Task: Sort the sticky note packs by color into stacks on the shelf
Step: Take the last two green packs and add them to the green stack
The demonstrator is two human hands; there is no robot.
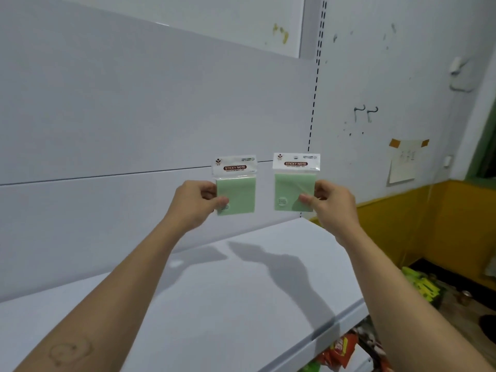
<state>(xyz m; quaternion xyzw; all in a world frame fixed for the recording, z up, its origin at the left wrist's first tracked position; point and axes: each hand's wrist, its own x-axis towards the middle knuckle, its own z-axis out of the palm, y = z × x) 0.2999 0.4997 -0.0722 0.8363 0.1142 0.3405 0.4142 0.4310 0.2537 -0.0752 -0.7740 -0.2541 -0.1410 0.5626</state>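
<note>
Two green sticky note packs are up in the air side by side, one in each hand, well above the white shelf (228, 285). Each is a flat square pad of pale green paper sealed in a clear, glossy sleeve, topped with a white header card bearing a red "STICKY NOTE" label. The left hand (194, 204) pinches the left pack (237, 193) by its left edge, thumb across the front and fingers curled behind; the right hand (331, 204) does the same on the right edge of the right pack (294, 190), thumb pressed on the lower front corner. Both packs hang upright, facing the camera, a small gap between them. Below, the shelf is a smooth, matte white board carrying the shadows of both forearms, backed by plain white panels (120, 116) and a slotted upright (314, 103). Off to the right, a scuffed white wall (389, 76) with green paint flecks carries one taped sheet of paper (404, 162) above a mustard-yellow lower band (429, 224). Red snack packets (339, 347) peek out beneath the shelf edge.
</note>
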